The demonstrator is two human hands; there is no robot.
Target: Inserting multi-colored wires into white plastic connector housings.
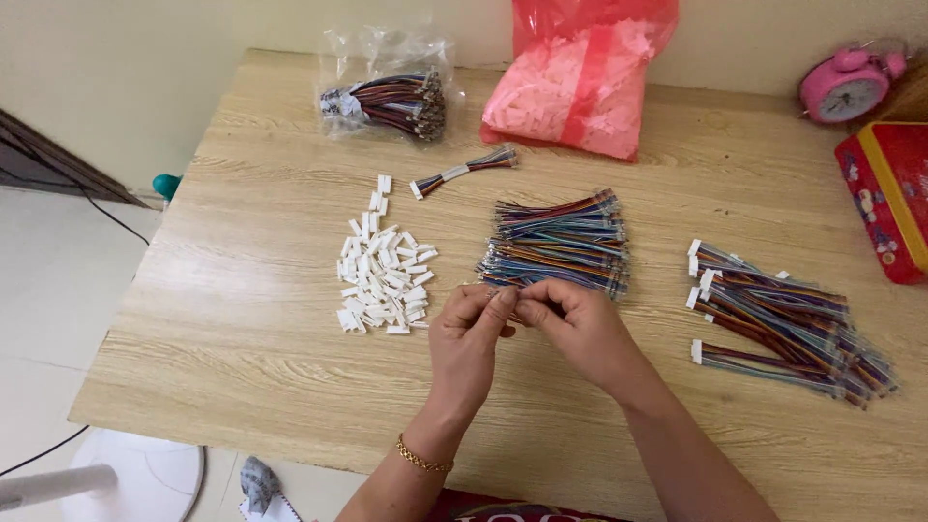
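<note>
**Fingertips meeting over a wire end**

Both hands are working closest to the camera — the left hand (467, 340), a gold bracelet (422, 456) at its wrist, and the right hand (577, 324) are pinching something small between pressed-together fingers; it is too hidden to name, though it looks like a wire end. Just beyond them the loose bundle of ribbon wires (559, 244) is lying on the wood-grain surface (242, 319). Left of it, hard white plastic connectors (383, 275) are sitting heaped; right, the finished-looking wire pile (783, 319) is fanning out. Farther back — a clear bag of wires (391, 97) and a soft red bag (580, 82).

Home worktable (242, 319) with wire bundles (561, 242)
</note>
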